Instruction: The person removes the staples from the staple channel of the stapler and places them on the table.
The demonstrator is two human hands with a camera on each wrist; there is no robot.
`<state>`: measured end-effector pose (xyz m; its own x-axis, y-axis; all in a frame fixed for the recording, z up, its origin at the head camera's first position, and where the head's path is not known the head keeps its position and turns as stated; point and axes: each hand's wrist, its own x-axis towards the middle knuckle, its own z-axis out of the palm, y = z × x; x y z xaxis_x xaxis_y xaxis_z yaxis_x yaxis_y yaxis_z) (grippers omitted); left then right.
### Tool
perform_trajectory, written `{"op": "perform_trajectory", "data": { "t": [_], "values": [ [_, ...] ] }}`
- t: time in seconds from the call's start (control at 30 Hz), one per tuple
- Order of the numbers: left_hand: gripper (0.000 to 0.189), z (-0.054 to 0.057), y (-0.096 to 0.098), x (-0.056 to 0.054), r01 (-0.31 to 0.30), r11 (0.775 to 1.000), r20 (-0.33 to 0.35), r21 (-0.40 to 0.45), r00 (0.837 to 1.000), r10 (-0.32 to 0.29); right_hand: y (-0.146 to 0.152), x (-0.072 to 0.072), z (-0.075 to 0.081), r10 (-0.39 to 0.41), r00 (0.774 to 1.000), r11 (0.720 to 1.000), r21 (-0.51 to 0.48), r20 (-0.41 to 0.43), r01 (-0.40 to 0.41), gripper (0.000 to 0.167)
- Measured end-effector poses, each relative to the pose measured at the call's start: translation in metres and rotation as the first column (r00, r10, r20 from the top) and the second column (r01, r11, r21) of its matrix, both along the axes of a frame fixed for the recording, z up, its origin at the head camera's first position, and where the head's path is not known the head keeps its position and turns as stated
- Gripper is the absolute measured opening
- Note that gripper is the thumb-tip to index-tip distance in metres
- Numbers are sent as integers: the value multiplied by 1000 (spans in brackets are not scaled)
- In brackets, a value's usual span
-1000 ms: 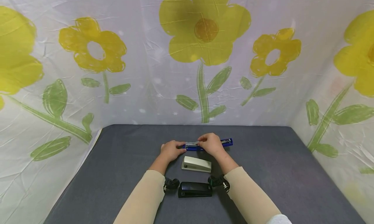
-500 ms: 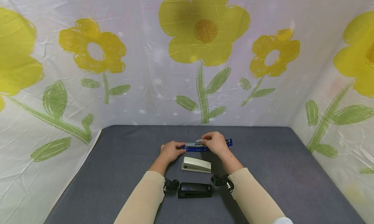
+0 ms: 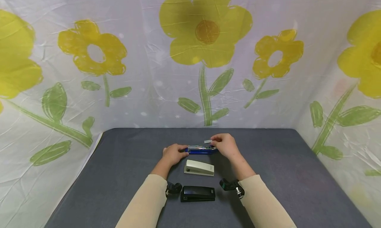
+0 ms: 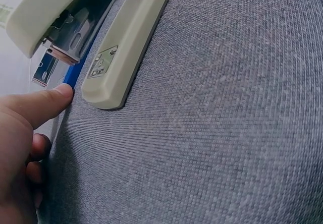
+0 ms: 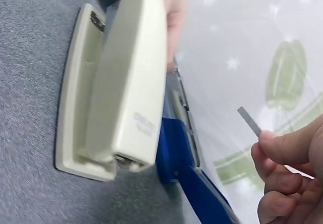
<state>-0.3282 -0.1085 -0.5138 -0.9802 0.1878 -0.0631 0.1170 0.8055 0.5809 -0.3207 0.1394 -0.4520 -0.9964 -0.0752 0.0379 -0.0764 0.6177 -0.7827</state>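
Observation:
At the far side of the table lies a blue stapler [image 3: 200, 152], its top swung back so the metal channel shows. My left hand [image 3: 174, 153] grips its left end between thumb and index finger; in the left wrist view the thumb [image 4: 58, 95] meets the blue base. Just above the stapler's right part, my right hand [image 3: 227, 146] pinches a short grey strip of staples [image 3: 207, 141]. The right wrist view shows that strip [image 5: 249, 121] sticking out from thumb and fingertip, apart from the stapler. The hand hides the stapler's right end in the head view.
A cream stapler [image 3: 198, 168] sits on the grey cloth just in front of the blue one, between my forearms. Nearer to me is a black stapler [image 3: 197, 194]. A flowered curtain [image 3: 148, 72] rises behind the table's far edge.
My right hand has moved right, lifting the staple strip up and away from the blue stapler's channel. The left hand keeps its hold on the stapler's left end.

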Motion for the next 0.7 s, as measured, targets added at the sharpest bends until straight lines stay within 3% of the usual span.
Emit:
{"op": "perform_trajectory", "data": {
  "t": [0.7],
  "values": [
    [43, -2, 0, -1, -14, 1000, -12, -6, 1000, 14, 35, 4, 12, -81, 996, 996, -38, 28, 82, 23]
  ]
}}
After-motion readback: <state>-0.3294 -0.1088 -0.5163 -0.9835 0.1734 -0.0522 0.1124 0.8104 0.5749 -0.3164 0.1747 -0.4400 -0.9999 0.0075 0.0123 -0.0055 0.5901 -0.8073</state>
